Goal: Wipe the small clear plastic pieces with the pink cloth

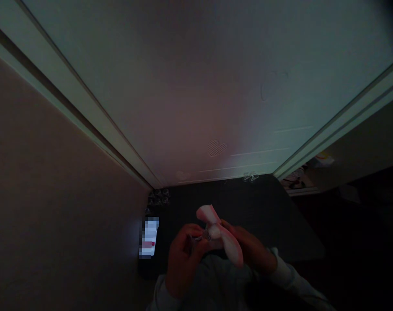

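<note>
In dim light I hold a pink-and-white piece [230, 246] with two ear-like lobes and a pale round knob near its middle. My right hand [251, 248] is closed around its back, and the lobes hide most of those fingers. At its left side, my left hand [183, 255] has its fingers pinched together beside the knob. A small shiny bit [206, 235] shows at those fingertips, too dark to name. Both hands are in front of my body, above the near edge of a dark tabletop [248, 207].
A lit phone [149, 237], its screen blurred, is at the table's left edge against the wall [69, 216]. Small clear items [159, 197] sit in the back left corner, and more clear pieces [250, 176] lie along the back. Behind rises a pale panel [196, 108] with embossed hearts.
</note>
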A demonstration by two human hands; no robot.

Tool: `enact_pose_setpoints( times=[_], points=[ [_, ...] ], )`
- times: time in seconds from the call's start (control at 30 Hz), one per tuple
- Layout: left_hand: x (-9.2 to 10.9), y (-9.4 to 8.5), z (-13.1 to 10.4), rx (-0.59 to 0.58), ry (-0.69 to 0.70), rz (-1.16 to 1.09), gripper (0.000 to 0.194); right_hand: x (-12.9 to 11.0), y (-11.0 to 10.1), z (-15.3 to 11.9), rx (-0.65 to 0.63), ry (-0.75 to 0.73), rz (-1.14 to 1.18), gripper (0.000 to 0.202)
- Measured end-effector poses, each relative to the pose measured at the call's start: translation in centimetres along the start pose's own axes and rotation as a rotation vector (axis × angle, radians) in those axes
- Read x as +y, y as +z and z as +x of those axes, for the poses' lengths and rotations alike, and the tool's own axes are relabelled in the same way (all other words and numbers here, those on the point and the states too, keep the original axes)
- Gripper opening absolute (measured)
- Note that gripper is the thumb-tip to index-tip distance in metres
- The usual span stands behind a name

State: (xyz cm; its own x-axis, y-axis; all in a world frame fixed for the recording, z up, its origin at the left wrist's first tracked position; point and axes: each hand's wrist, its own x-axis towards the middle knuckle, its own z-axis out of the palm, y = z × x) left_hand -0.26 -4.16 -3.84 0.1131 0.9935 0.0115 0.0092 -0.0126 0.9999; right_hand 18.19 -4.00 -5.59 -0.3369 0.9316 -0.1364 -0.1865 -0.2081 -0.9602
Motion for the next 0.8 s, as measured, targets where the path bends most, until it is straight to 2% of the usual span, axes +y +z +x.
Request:
enact_pose_setpoints(
  times=[0.23, 0.33, 0.43, 0.63, 0.8],
  points=[
    [-0.1, -0.1, 0.0, 0.017, 0.022, 0.048, 0.005, 0.7, -0.1, 0.1, -0.057, -0.004, 0.022, 0.033],
    [0.0, 0.2, 0.0, 0.017, 0.058, 0.085, 0.004, 0.5, 0.2, 0.3, -0.051, -0.016, -0.012, 0.036],
    [0.2, 0.5, -0.1, 0.016, 0.113, 0.119, 0.006, -0.1, 0.8, 0.5, 0.020, -0.062, -0.031, 0.039],
    [0.3, 0.6, 0.0, 0.011, 0.238, 0.222, 0.014, -0.6, 1.8, 0.5, 0.142, -0.145, -0.168, 0.033],
    [0.6, 0.3, -0.2, -0.010, 0.314, 0.320, 0.021, -0.6, 1.9, 0.5, 0.203, -0.136, -0.150, 0.027]
  ],
)
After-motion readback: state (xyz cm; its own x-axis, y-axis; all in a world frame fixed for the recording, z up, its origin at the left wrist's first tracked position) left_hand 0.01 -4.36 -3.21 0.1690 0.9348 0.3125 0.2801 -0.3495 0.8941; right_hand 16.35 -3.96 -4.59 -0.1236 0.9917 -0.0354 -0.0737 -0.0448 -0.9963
